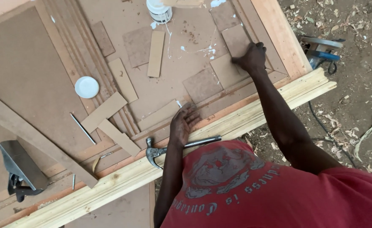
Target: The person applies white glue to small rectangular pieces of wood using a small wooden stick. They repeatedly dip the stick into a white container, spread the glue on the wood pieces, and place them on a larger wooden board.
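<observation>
A square board piece [236,40] near the panel's [29,71] far corner is pressed flat under the right hand [251,57], apparently being set in place, while the left hand [182,124], fingers spread and holding nothing, rests beside the hammer [160,151], so careful alignment is called for next.

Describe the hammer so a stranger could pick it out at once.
Find the pale wooden beam along the near edge of the brown board. The hammer lies across it, just below the left hand. It alone is metal with a curved claw head.
</observation>
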